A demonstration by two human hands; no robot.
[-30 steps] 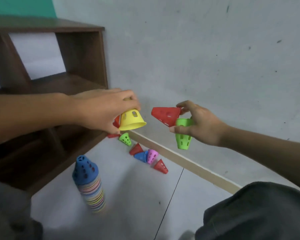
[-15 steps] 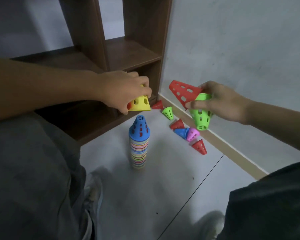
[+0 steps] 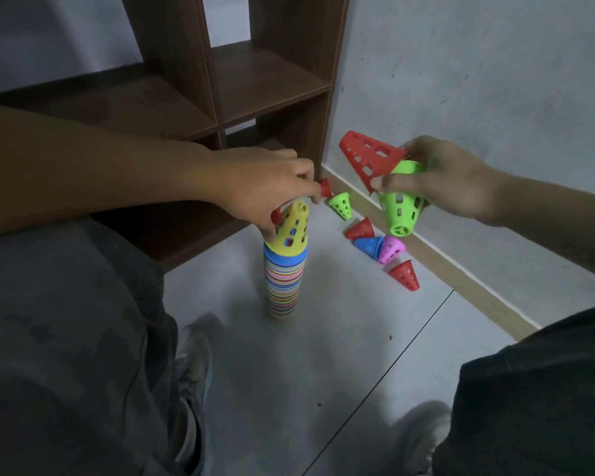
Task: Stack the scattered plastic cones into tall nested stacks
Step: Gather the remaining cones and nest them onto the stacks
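Cones are the subject: the tall striped stack (image 3: pixel 284 281) stands upright on the floor (image 3: pixel 323 355) directly below your left hand (image 3: pixel 265 187), long axis vertical, tip up. Your left grip is clamped on the yellow cone (image 3: pixel 291 228), which sits tilted on the stack's blue top rim, not yet seated; a red piece (image 3: pixel 276 214) shows under the same palm, and whether it is gripped I cannot tell. Judged light, thin, stiff and smooth plastic with holes; take hold at the narrow end or rim, and press straight down, since the tall stack looks liable to tip.

Your right hand (image 3: pixel 454 182) pinches two at once: a green cone (image 3: pixel 401 207) pointing tip down below the grip, and a red cone (image 3: pixel 370 158) lying sideways, wide mouth away from the palm.

Beyond both grips, along the skirting, loose cones lie on their sides: red (image 3: pixel 404 274), pink (image 3: pixel 390 249), blue (image 3: pixel 368 244), red (image 3: pixel 359 230), green (image 3: pixel 341 204), and red (image 3: pixel 325 187) beside the shelf unit (image 3: pixel 272 80).
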